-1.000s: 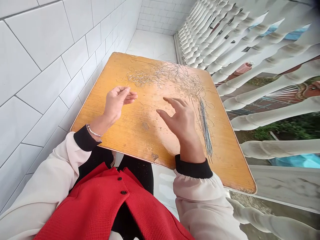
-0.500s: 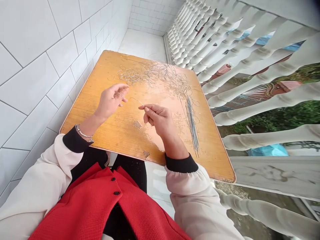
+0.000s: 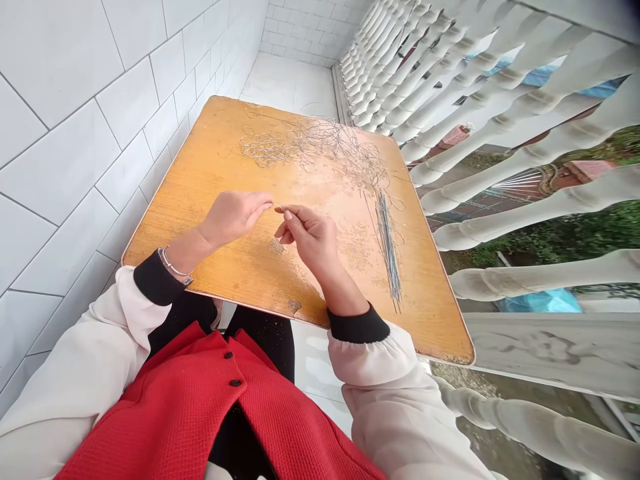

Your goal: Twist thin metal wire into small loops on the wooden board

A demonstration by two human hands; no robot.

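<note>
Both hands were raised over the near half of the wooden table (image 3: 175,213), fingertips turned toward each other with a small gap between. The left hand (image 3: 231,217) came in from the left with the wrist nearly level, its back to the camera and its fingers stretched out flat and close together, pointing right. The right hand (image 3: 316,237) rose from the lower right on a forearm that leaned left; its thumb and index finger were pinched on a thin wire (image 3: 278,206), and the other fingers curled loosely below. That wire lay in the gap between the two sets of fingertips, above the tabletop. Whether the left hand gripped the wire's other end could not be told, since its own fingers covered the palm side and the tips met in a blur of detail. The wire was so fine that only a short piece showed, and its full shape was hard to follow. Beyond the hands, a pile of wire loops (image 3: 267,150) ran into a wire tangle (image 3: 345,147), where single strands could not be separated. A bundle of straight wires (image 3: 389,253) lay to the right. Both upper arms were cut off by the frame.
</note>
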